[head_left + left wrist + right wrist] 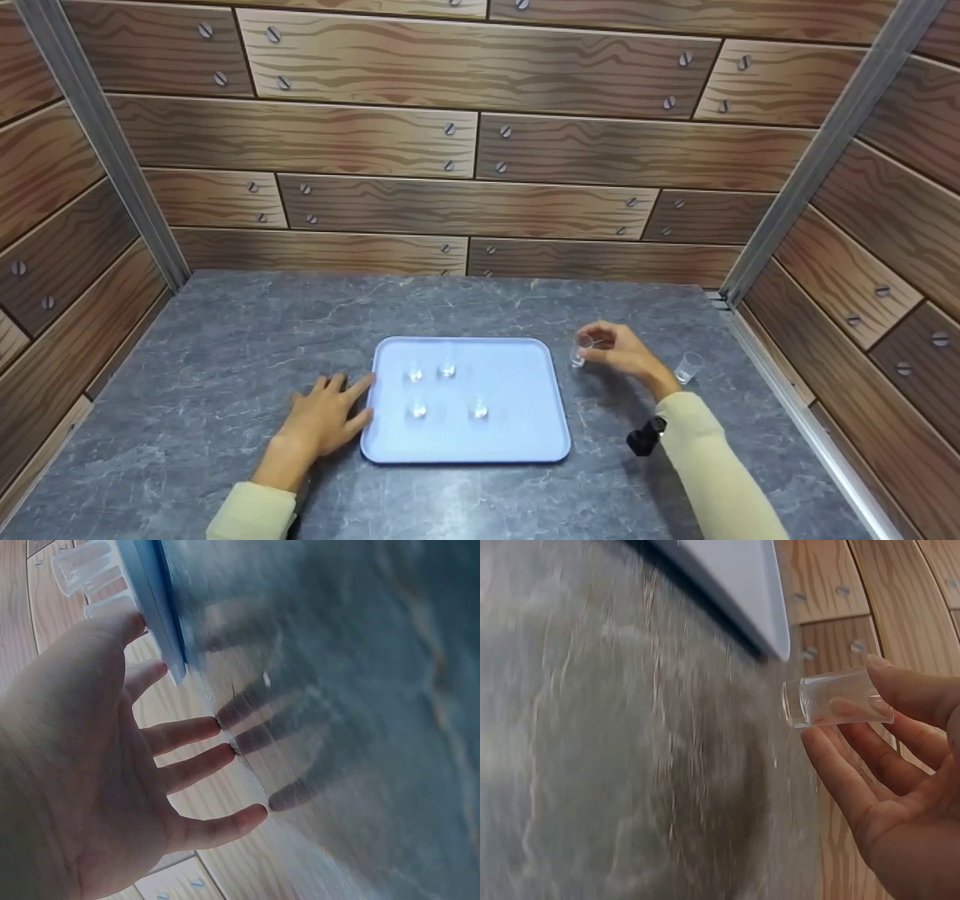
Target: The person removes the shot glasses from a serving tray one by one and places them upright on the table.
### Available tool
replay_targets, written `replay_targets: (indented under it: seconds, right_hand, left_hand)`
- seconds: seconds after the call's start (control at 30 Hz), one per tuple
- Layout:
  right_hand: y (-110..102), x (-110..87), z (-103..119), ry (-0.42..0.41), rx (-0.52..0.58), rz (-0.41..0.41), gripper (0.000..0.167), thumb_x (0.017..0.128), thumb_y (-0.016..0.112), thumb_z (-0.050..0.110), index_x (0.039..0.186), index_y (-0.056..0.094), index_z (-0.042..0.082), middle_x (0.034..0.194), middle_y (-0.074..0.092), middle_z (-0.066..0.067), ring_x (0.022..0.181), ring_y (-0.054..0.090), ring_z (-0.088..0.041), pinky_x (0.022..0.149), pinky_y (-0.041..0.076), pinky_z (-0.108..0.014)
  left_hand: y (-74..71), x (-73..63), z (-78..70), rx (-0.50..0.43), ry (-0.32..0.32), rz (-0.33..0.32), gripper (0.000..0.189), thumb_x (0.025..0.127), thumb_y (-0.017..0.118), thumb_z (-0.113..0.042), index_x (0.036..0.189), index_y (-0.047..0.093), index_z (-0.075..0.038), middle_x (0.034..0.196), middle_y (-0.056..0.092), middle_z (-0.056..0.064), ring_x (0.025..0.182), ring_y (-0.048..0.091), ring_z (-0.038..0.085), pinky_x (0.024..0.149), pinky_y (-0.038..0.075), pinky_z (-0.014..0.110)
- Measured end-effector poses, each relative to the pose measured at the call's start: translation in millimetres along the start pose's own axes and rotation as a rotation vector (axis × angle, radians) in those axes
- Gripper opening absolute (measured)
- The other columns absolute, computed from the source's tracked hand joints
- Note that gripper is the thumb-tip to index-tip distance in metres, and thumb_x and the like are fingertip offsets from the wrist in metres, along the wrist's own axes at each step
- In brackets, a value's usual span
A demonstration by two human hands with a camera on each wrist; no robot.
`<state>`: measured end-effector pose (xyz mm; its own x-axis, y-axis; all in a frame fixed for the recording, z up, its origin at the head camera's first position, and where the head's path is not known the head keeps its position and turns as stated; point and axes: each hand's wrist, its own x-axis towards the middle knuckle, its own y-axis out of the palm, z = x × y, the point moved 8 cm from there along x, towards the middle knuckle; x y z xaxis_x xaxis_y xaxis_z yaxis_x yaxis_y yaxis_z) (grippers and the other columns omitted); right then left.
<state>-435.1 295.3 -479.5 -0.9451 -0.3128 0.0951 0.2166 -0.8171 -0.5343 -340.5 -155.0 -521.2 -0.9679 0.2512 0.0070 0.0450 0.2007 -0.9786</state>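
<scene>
My right hand (621, 352) pinches a small clear shot glass (829, 699) between thumb and fingers, just off the right edge of a light blue tray (517, 442). In the right wrist view the thumb lies along one side of the glass and the fingers along the other. Several similar shot glasses (479, 409) stand on the tray, mostly on its left half. With fingers spread, my left hand (319, 420) rests at the tray's left edge; in the left wrist view its thumb and index finger touch the tray rim (161, 622) and the other fingertips meet the tabletop.
One more shot glass (688, 367) stands on the grey marbled table (247, 322), close to my right wrist. Wood-patterned panels (480, 142) enclose the back and both sides, with metal posts (795, 165) at the corners.
</scene>
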Motion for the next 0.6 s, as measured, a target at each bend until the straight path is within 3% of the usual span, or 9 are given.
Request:
replay_targets:
  seconds: [0.17, 0.4, 0.6]
  right_hand:
    - [-11.1, -3.0, -12.0, 0.018, -0.034, -0.015, 0.039, 0.093, 0.072, 0.006, 0.124, 0.062, -0.014, 0.122, 0.066, -0.032, 0.108, 0.067, -0.023, 0.090, 0.051, -0.016]
    - [-22.3, -8.9, -20.3, -0.043, -0.017, -0.033, 0.036, 0.091, 0.072, 0.008, 0.119, 0.063, -0.013, 0.110, 0.073, -0.019, 0.095, 0.066, -0.006, 0.086, 0.052, -0.017]
    - [-27.9, -10.3, -31.0, 0.053, -0.041, -0.073, 0.041, 0.092, 0.071, 0.004, 0.125, 0.059, -0.015, 0.121, 0.068, -0.032, 0.105, 0.069, -0.022, 0.087, 0.051, -0.016]
  left_hand:
    - [-1.1, 0.0, -0.3, 0.001, -0.006, 0.003, 0.057, 0.103, 0.057, -0.045, 0.155, 0.047, -0.025, 0.145, 0.055, 0.024, 0.133, 0.051, 0.049, 0.095, 0.041, 0.081]
    - [-0.4, -0.5, 0.3, -0.003, -0.007, -0.002, 0.056, 0.103, 0.057, -0.045, 0.155, 0.047, -0.025, 0.145, 0.054, 0.024, 0.133, 0.051, 0.049, 0.096, 0.041, 0.081]
    - [-0.3, -0.6, 0.0, -0.001, -0.004, -0.001, 0.057, 0.103, 0.056, -0.045, 0.156, 0.047, -0.025, 0.145, 0.054, 0.024, 0.134, 0.051, 0.049, 0.096, 0.041, 0.082]
